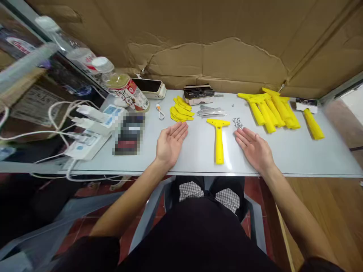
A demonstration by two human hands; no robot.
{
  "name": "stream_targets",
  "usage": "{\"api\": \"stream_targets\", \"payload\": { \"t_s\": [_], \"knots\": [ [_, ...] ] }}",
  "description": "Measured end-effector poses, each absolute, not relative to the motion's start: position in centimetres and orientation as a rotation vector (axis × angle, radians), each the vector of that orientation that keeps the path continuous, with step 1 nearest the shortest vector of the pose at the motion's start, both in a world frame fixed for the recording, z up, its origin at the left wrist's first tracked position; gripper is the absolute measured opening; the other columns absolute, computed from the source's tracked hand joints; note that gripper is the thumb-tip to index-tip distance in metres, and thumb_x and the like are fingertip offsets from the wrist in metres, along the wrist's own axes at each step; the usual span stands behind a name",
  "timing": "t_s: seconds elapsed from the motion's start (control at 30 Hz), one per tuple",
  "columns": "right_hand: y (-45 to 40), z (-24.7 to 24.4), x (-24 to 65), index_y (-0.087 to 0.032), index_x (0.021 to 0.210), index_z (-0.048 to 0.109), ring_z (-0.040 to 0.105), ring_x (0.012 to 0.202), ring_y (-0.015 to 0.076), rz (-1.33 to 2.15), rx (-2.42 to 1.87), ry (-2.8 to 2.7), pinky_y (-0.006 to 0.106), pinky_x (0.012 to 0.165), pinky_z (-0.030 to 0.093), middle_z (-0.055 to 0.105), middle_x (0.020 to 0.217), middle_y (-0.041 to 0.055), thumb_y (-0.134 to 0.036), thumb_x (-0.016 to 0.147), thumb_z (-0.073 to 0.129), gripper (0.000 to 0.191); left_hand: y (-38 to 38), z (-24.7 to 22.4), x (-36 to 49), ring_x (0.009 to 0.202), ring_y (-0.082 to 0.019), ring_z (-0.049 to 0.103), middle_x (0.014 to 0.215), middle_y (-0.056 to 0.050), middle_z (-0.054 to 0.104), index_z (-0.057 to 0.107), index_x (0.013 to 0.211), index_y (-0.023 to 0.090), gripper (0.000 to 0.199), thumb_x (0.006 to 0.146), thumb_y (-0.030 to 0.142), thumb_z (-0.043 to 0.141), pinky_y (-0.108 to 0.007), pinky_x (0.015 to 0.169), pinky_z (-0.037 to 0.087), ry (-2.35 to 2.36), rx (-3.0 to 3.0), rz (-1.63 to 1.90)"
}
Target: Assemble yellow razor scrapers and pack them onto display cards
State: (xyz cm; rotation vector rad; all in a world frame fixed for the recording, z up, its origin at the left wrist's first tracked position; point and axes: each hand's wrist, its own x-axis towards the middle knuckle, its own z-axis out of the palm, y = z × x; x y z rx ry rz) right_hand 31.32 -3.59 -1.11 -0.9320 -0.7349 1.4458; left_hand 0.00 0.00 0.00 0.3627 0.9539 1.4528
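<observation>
My left hand (pixel 170 145) rests palm up on the table, fingers stretched out and holding nothing. Just beyond its fingertips lies a pile of flat yellow plastic pieces (pixel 181 109). My right hand (pixel 255 148) is also palm up with straight fingers, its tips beside a small heap of screws (pixel 237 122). Between both hands lies a yellow scraper handle (pixel 219 141), touched by neither. Behind it are thin metal strips (pixel 211 112) and a small box of dark blades (pixel 199 94). More yellow scraper handles (pixel 268 109) are piled at the back right.
A drink bottle (pixel 124 87), a phone-like device (pixel 150 88) and a power strip (pixel 90 139) with white cables crowd the left. A single yellow tube (pixel 313 124) and a small box (pixel 306 104) lie at far right. Cardboard (pixel 204 45) walls the table's back.
</observation>
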Motion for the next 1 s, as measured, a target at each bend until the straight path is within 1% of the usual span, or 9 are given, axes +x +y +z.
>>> {"api": "stream_targets", "payload": {
  "t_s": [0.23,0.37,0.43,0.5,0.53,0.6,0.7,0.83,1.0],
  "knots": [
    [-3.4,-1.0,31.3,-0.028,0.119,0.08,0.065,0.144,0.0327,1.437,-0.947,-0.772,0.054,0.136,0.038,0.078,0.139,0.0063,-0.051,0.095,0.076,0.033,0.2,-0.1,0.0,0.137,-0.03,0.07,0.144,-0.022,0.073,0.079,0.112,0.01,0.035,0.099,0.032,0.055,-0.044,0.126,0.048,0.983,0.413,1.432],
    [-3.4,-0.4,31.3,-0.029,0.12,0.079,0.064,0.145,0.0328,1.413,-0.976,-0.884,0.056,0.132,0.043,0.074,0.145,0.0066,-0.048,0.096,0.076,0.031,0.0,0.2,-0.1,0.134,-0.03,0.071,0.143,-0.015,0.074,0.079,0.115,0.018,0.028,0.093,0.027,0.065,-0.045,0.116,0.056,0.959,0.526,1.454],
    [-3.7,0.2,30.9,-0.029,0.122,0.077,0.07,0.135,0.0324,1.357,-1.047,-1.025,0.057,0.12,0.055,0.073,0.144,0.0078,-0.048,0.096,0.075,0.032,-0.2,0.6,0.1,0.127,-0.03,0.073,0.138,-0.013,0.076,0.079,0.115,0.02,0.028,0.088,0.024,0.07,-0.043,0.104,0.061,0.935,0.61,1.464],
    [-4.1,0.8,30.0,-0.027,0.119,0.076,0.076,0.115,0.0297,1.2,-1.181,-1.251,0.053,0.096,0.066,0.073,0.137,0.0102,-0.047,0.097,0.075,0.03,-0.3,1.0,0.7,0.117,-0.028,0.075,0.132,-0.012,0.077,0.078,0.114,0.022,0.028,0.087,0.024,0.072,-0.039,0.092,0.062,0.918,0.712,1.448],
    [-4.3,1.1,29.4,-0.025,0.116,0.076,0.076,0.104,0.0272,1.077,-1.262,-1.389,0.049,0.085,0.067,0.073,0.132,0.0114,-0.046,0.096,0.074,0.029,-0.4,1.1,1.1,0.112,-0.028,0.076,0.131,-0.012,0.077,0.078,0.113,0.022,0.027,0.087,0.025,0.073,-0.038,0.088,0.062,0.924,0.769,1.433],
    [-4.7,1.6,27.8,-0.022,0.115,0.074,0.072,0.091,0.0238,0.807,-1.39,-1.674,0.045,0.076,0.063,0.071,0.127,0.0132,-0.042,0.097,0.071,0.027,-0.4,1.2,2.2,0.107,-0.027,0.075,0.133,-0.012,0.075,0.078,0.108,0.021,0.023,0.086,0.025,0.073,-0.038,0.084,0.06,0.978,0.902,1.381],
    [-4.7,1.9,25.5,-0.019,0.129,0.071,0.07,0.089,0.0269,0.551,-1.594,-2.012,0.048,0.08,0.059,0.07,0.123,0.0153,-0.047,0.1,0.064,0.041,0.0,0.9,3.9,0.112,-0.026,0.072,0.141,-0.013,0.071,0.077,0.103,0.02,0.022,0.081,0.021,0.075,-0.042,0.095,0.059,1.089,1.135,1.215],
    [-3.6,1.7,23.9,-0.017,0.146,0.061,0.072,0.088,0.0344,0.484,-1.772,-2.159,0.048,0.072,0.054,0.076,0.109,0.0144,-0.052,0.1,0.059,0.058,1.1,0.2,5.2,0.116,-0.026,0.071,0.147,-0.014,0.064,0.074,0.102,0.019,0.024,0.078,0.02,0.075,-0.046,0.102,0.058,1.075,1.344,1.081],
    [-2.5,1.1,24.3,-0.012,0.158,0.05,0.072,0.082,0.0292,0.639,-1.67,-2.016,0.048,0.082,0.056,0.077,0.105,0.0117,-0.039,0.093,0.062,0.072,2.1,-0.4,5.5,0.105,-0.023,0.074,0.132,-0.011,0.067,0.064,0.111,0.021,0.037,0.078,0.02,0.08,-0.043,0.096,0.06,1.086,1.184,1.107]
  ]
}}
